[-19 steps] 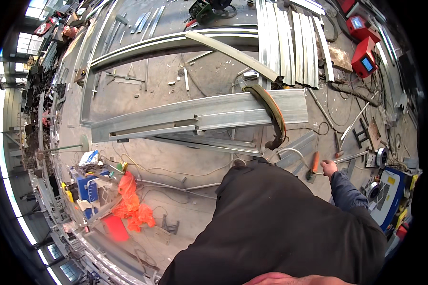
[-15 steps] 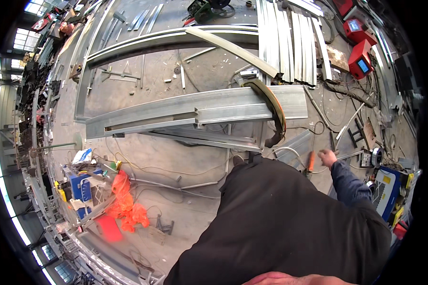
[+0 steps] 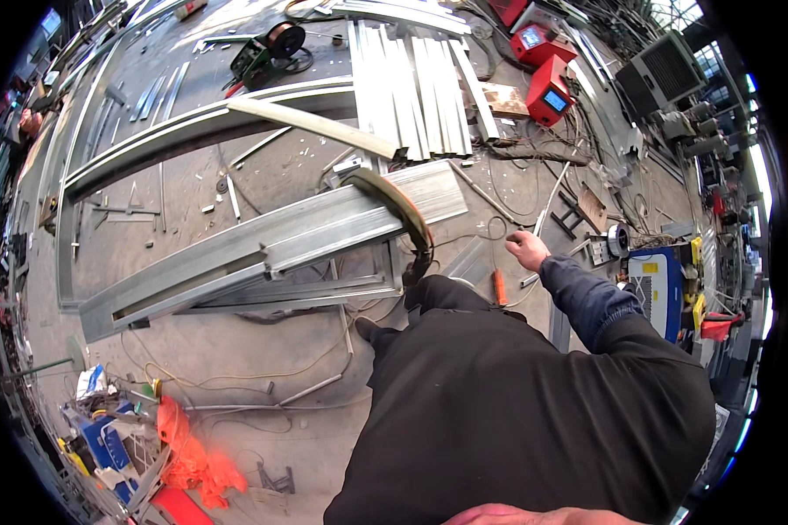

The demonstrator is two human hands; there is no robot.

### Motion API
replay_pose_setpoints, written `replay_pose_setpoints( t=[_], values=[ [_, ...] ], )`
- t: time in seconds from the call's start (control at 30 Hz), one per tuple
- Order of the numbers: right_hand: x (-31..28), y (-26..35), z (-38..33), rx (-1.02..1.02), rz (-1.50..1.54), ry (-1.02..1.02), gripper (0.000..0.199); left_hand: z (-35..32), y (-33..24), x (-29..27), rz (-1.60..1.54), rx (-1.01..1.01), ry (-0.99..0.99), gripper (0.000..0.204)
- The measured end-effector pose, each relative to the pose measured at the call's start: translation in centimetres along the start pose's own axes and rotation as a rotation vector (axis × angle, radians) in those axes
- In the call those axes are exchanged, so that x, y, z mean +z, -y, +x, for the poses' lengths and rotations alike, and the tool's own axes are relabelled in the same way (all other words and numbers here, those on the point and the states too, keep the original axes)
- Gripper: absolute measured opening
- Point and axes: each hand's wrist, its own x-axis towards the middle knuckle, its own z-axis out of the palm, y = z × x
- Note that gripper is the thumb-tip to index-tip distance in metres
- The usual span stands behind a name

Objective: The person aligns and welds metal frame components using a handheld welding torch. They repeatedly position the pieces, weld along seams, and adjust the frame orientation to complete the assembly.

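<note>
My right hand (image 3: 528,251) is stretched out to the right over the floor, its fingers curled in. What lies inside them, if anything, is hidden. Below and left of it is an orange-handled tool (image 3: 499,287), apart from the hand; its other end cannot be made out. Left of that, long galvanized steel channels (image 3: 315,232) lie aslant in front of me, with a dark curved strap-like band (image 3: 407,210) across their right end. My left hand does not show. A dark garment covers my body.
Bright metal profiles (image 3: 420,96) lie side by side at the back. Red machines with screens (image 3: 550,92) stand beyond my hand, and a blue-and-white machine (image 3: 652,289) to its right. Hoses and cables (image 3: 236,381) cross the floor; orange plastic sheeting (image 3: 193,459) lies front left.
My view has swung to the right, so the beams and floor items sit further left in it. My right arm reaches further forward, away from the orange-handled tool.
</note>
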Motion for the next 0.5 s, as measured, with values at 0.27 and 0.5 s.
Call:
replay_pose_setpoints(
  t=[0.27,0.5],
  values=[
    [-5.8,-5.6,10.9,-0.068,0.005,-0.073,0.039,6.4,-13.0,9.6,-0.012,0.061,0.093,0.024],
    [-12.8,-13.0,26.9,-0.242,0.088,-0.162,0.027,13.4,-25.0,17.1,-0.071,0.009,-0.031,0.024]
  ],
)
